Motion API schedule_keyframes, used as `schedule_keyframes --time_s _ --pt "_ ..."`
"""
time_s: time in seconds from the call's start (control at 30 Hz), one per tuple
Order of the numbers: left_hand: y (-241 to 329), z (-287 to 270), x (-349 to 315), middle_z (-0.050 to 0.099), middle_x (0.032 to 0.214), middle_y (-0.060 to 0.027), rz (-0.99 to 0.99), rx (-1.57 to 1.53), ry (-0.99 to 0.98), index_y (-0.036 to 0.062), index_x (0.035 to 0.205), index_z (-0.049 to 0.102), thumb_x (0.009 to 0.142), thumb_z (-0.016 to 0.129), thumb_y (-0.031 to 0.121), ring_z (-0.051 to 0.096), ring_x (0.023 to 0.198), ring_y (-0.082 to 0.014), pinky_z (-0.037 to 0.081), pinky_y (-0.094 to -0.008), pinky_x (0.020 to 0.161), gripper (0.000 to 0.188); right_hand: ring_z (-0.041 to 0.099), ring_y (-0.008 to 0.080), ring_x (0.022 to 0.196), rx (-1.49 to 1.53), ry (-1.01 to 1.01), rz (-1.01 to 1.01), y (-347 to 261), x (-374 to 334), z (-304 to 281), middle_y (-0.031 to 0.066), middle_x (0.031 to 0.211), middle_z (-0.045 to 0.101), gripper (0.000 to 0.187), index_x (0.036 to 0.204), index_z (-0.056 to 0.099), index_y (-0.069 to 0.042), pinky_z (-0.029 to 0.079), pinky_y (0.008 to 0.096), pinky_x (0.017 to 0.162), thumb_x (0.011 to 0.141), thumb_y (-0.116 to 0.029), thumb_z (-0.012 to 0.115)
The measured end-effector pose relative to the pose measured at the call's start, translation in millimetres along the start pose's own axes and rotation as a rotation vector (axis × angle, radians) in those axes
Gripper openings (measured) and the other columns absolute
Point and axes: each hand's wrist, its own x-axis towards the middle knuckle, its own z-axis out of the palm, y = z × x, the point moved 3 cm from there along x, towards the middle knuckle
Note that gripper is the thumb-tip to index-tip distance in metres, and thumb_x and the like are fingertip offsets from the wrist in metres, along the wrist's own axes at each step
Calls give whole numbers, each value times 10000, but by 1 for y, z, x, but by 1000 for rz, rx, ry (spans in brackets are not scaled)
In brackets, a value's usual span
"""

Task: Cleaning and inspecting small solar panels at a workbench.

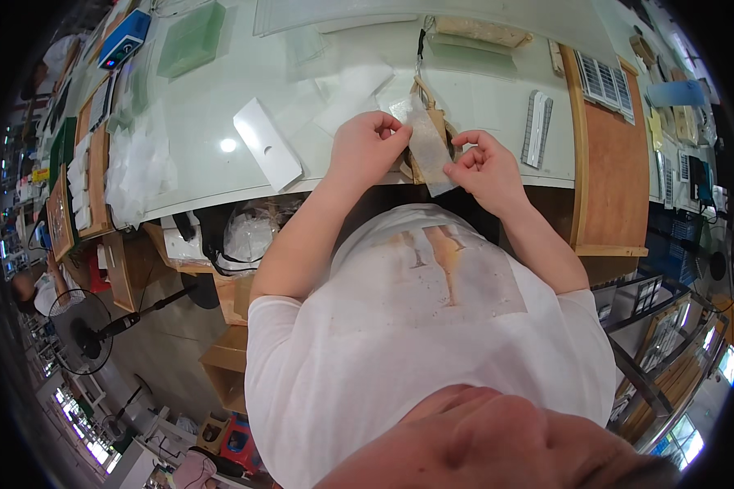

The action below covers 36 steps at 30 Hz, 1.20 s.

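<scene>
Translucent plastic, in the form of a small clear bag (429, 151), is held between both hands just above the near edge of the pale bench (220, 106), in front of the person's white shirt (416, 326). The left hand (369, 147) comes up from a bare forearm that rises at a slant from the lower left; its fingers are curled in tight, with thumb and fingertips pinching the bag's upper left edge. The right hand (483, 167) reaches in from a forearm angled up from the lower right, wrist bent inward, its fingers curled and thumb pressed against them, pinching the bag's right side a little lower down. The bag hangs tilted between the two grips, its lower end pointing toward the person's chest. Behind it lies a tan wooden piece (432, 122), partly hidden by the bag and the hands. A white flat card (267, 143) rests on the bench to the left of the left hand, well apart from it, and a grey ribbed strip (537, 129) lies to the right of the right hand, near a wooden board (607, 179).
</scene>
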Motion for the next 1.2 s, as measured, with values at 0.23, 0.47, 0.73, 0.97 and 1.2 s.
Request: schedule_keyframes --time_s 0.23,0.47,0.73,0.97,1.2 --pt "2 2 0 580 616 -31 15 48 15 24 802 665 780 675 275 544 564 -138 444 -285 555 252 499 47 585 -54 -4 -17 -2 -1 -2 -23 645 551 321 1049 562 -28 422 217 563 753 -69 680" --pt "3 2 -1 614 793 -111 83 197 128 23 881 643 761 688 257 575 706 -249 470 -356 631 267 507 67 618 -289 20 -126 -2 -4 -7 -1 741 564 372 1108 573 -51 429 217 577 766 -113 705" --pt "33 13 -64 611 962 -40 972 406 54 101 939 629 622 796 191 573 906 -254 459 -360 751 369 497 289 1121 -999 300 -379 -9 48 -164 128 1159 549 601 1173 581 -46 418 368 956 684 -338 775" --pt "20 20 -66 623 989 -1 1058 453 69 112 933 653 679 753 112 579 964 -209 449 -328 751 273 458 303 1165 -1066 212 -333 1 56 -173 128 1174 543 616 1135 603 -37 384 381 996 642 -346 804" --pt "7 7 -68 644 1007 -17 1053 436 48 104 918 669 642 781 86 592 967 -247 470 -344 758 299 517 296 1069 -976 303 -475 13 58 -176 121 1089 585 462 1029 637 -26 419 375 936 663 -264 785"
